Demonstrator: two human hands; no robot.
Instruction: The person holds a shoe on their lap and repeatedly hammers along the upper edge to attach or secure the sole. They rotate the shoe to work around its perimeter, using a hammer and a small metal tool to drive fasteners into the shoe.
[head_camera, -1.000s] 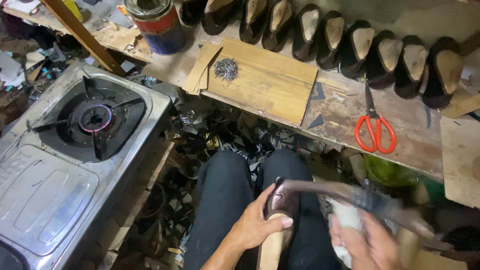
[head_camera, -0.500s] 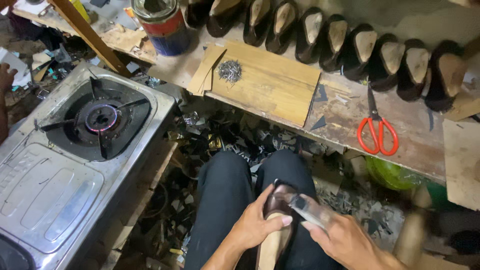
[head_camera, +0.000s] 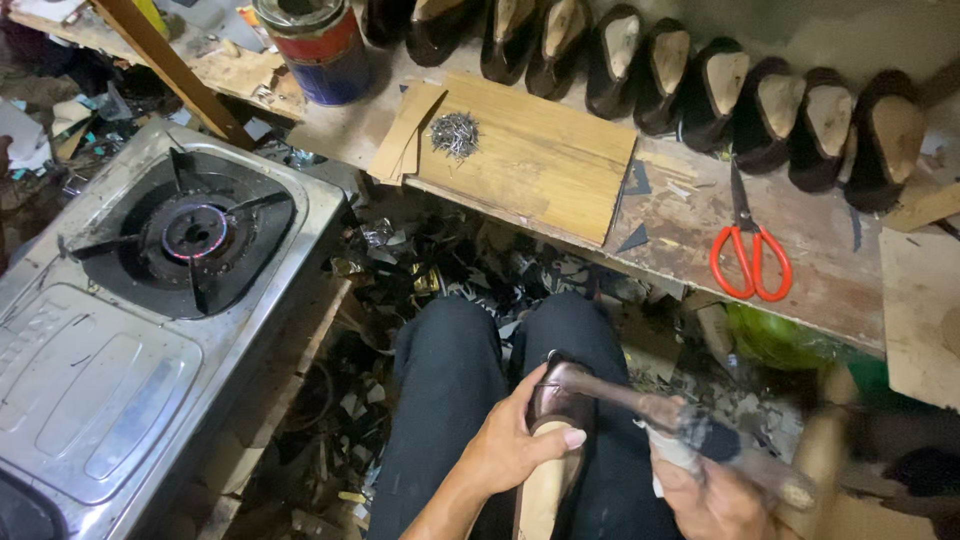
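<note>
I have a dark, glossy shoe (head_camera: 553, 415) lying sole-up on my lap, between my knees, its toe pointing away from me and the pale insole facing up. My left hand (head_camera: 510, 445) is clamped around its side, thumb laid across the insole and fingers wrapped over the edge, so the shoe sits firmly against my dark trousers (head_camera: 450, 400). My right hand (head_camera: 710, 495) is closed tight on the taped handle of a hammer (head_camera: 650, 405), and the hammer's metal head touches the toe end of the shoe; the handle blurs out toward the right.

Beyond my knees the floor is littered with dark scraps (head_camera: 440, 260). Farther out runs a worn wooden bench (head_camera: 680, 225) with a lighter board (head_camera: 540, 160) on it, and a small heap of nails (head_camera: 455, 133) lies on that board. Red-handled scissors (head_camera: 748, 245) lie to the right of the board. A row of dark shoes on lasts (head_camera: 700, 85) stands along the bench's back edge, and a red and blue tin can (head_camera: 318, 45) stands at its left end. To my left sits a steel gas stove (head_camera: 150, 300), its burner (head_camera: 193, 232) showing a faint flame
</note>
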